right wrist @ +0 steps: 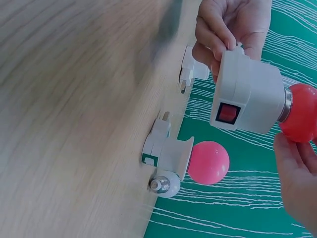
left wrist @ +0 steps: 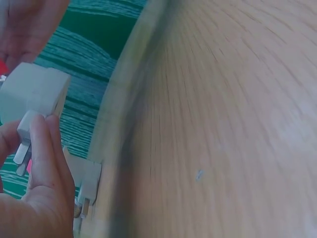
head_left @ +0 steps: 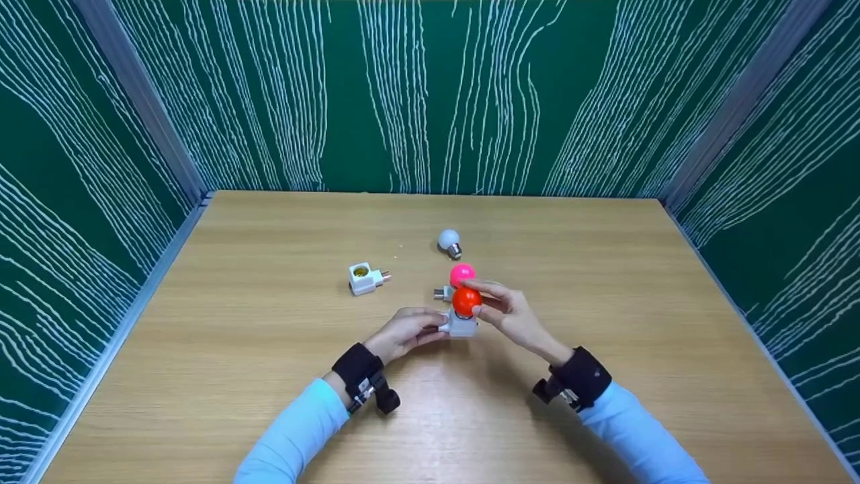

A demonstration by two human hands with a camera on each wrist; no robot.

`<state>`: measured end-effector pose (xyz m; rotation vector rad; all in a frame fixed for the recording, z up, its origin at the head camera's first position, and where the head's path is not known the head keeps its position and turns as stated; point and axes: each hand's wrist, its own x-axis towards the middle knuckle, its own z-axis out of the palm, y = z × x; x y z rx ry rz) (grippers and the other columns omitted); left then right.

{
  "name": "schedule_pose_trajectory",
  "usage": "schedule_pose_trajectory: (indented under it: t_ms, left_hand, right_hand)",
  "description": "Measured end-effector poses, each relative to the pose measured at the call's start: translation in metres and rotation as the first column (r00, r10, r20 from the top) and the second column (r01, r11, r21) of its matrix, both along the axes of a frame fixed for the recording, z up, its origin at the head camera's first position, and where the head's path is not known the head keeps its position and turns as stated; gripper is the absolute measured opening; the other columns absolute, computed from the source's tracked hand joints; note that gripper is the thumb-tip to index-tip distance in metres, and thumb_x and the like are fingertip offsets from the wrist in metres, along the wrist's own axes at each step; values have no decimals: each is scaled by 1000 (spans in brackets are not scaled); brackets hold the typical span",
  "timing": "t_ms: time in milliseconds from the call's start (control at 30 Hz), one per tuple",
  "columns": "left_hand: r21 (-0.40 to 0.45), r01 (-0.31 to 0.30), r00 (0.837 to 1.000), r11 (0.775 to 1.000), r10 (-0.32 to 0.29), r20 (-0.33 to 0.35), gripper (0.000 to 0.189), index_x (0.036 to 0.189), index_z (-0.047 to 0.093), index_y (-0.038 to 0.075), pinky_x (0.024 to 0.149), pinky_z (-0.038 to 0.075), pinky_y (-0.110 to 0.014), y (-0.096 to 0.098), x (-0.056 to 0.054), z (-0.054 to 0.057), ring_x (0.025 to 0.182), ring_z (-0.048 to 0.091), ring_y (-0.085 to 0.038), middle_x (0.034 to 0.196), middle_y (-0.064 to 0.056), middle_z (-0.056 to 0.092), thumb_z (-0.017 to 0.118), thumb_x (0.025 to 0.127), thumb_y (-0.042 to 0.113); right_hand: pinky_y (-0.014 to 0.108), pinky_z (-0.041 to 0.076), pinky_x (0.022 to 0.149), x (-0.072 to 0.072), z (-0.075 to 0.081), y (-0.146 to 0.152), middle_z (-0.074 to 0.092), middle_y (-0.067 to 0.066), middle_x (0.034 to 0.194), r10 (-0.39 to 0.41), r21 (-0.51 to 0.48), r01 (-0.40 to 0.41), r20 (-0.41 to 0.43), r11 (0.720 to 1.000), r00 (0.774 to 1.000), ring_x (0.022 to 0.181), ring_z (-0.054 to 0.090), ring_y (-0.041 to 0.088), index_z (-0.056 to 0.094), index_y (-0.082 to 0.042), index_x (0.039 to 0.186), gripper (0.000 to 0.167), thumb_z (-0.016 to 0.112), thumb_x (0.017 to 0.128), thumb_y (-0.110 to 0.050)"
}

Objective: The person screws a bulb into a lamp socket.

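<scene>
As fingers (head_left: 490, 289) pinch, red bulb (head_left: 465, 302), round, glossy

Your left hand (head_left: 415, 329) left of front socket (head_left: 461, 328), front bulb (head_left: 466, 303) in it, your right hand (head_left: 516, 314) to its right. Behind, on table (head_left: 269, 302): second socket (right wrist: 174, 156) bearing rear bulb (right wrist: 208, 162); loose bulb (head_left: 448, 240) farther back; third socket (head_left: 363, 282) off left.

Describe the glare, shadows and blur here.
Head view: pale glare on the tan wooden table, shadow beside the right blue fabric sleeve; left wrist view: hazy, dark shadow band along the table; right wrist view: white boxy plastic socket crisper than blurred wood grain.
</scene>
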<state>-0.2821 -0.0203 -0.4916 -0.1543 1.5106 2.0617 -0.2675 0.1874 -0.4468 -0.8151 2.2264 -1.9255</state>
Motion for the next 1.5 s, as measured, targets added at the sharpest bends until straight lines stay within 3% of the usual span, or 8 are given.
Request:
schedule_pose_trajectory:
  t_ms: [167, 300, 433, 533, 767, 933, 1100, 1500]
  left_hand:
    - [3, -9, 1000, 1000, 9, 18, 34, 117, 53, -9, 80, 57, -22, 0, -2, -3, 80, 65, -16, 118, -21, 56, 59, 85, 0]
    - [-3, -12, 1000, 1000, 12, 29, 36, 119, 53, -8, 81, 57, -22, 0, -2, -4, 82, 65, -17, 121, -23, 54, 60, 85, 2]
    - [-6, -13, 1000, 1000, 13, 12, 36, 119, 52, -9, 82, 57, -22, 0, -2, -5, 84, 65, -18, 118, -22, 55, 59, 85, 2]
    - [3, -8, 1000, 1000, 8, -12, 35, 118, 52, -11, 81, 57, -22, 0, -2, -6, 84, 64, -17, 112, -19, 59, 58, 85, 0]
    - [19, -11, 1000, 1000, 11, -14, 33, 115, 53, -11, 82, 57, -23, 1, -1, -4, 81, 64, -16, 105, -14, 61, 58, 85, 0]
    - [-3, -9, 1000, 1000, 9, -1, 33, 115, 54, -9, 83, 57, -23, 0, -1, -2, 84, 64, -17, 112, -18, 59, 59, 85, 1]
    - [-9, -5, 1000, 1000, 5, 3, 32, 115, 54, -9, 83, 57, -23, 0, -1, -2, 83, 64, -17, 116, -20, 57, 59, 85, 1]
    - [-3, -4, 1000, 1000, 4, -19, 33, 116, 53, -11, 84, 56, -23, 1, 0, -1, 85, 64, -16, 113, -19, 59, 58, 85, 1]
  right_hand:
    - [24, 52, 93, 0, -2, -2, 49, 28, 125, -76, 22, 77, -37, 997, 996, 110, 55, 34, 52, 10, 121, 43, 64, 80, 4]
    - [18, 50, 93, 2, -1, -4, 54, 26, 120, -126, 59, 133, -113, 989, 986, 106, 58, 21, 56, 10, 116, 42, 67, 77, 3]
    - [23, 52, 92, 8, 6, -7, 57, 26, 114, -143, 76, 159, -189, 984, 972, 102, 58, 12, 57, 11, 113, 41, 69, 75, 5]
    - [33, 53, 92, 10, 9, -8, 57, 27, 111, -143, 75, 162, -217, 984, 966, 102, 59, 16, 57, 13, 111, 40, 69, 74, 6]
    - [42, 45, 102, 2, -2, -4, 46, 24, 127, -135, 71, 143, -115, 987, 984, 116, 47, 30, 45, 8, 128, 60, 71, 75, 1]
    - [37, 38, 107, 0, -2, -1, 35, 25, 141, -5, 38, 7, -45, 999, 999, 128, 38, 38, 35, 6, 136, 61, 64, 83, -3]
    - [27, 43, 102, 1, -1, 0, 36, 28, 139, 83, 21, -83, 13, 996, 996, 125, 40, 40, 35, 7, 136, 54, 57, 87, -1]
    - [22, 47, 98, 2, 0, -3, 36, 29, 138, 26, 41, -27, 24, 999, 999, 119, 45, 43, 39, 9, 132, 50, 54, 85, 7]
